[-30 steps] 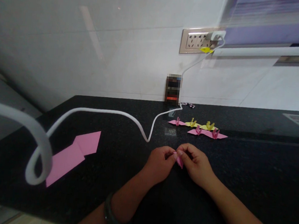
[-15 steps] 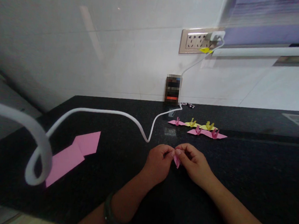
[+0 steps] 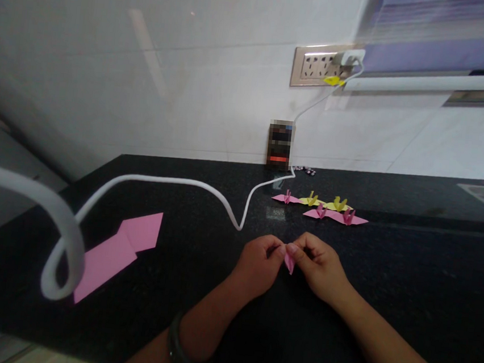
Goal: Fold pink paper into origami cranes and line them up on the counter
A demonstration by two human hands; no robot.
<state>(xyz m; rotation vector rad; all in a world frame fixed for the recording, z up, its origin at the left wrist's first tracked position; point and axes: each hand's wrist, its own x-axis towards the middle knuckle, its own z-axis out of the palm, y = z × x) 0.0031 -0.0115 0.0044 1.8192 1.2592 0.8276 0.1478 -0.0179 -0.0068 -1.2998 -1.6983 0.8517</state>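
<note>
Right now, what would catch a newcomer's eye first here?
Probably the white cable, looping large at the left of the view. Next, the folded pink paper pinched by the left hand and the right hand, and, beyond them, five pink and yellow paper cranes on the black counter.

1 head camera looks forward and down, near the counter (image 3: 194, 234)
</note>
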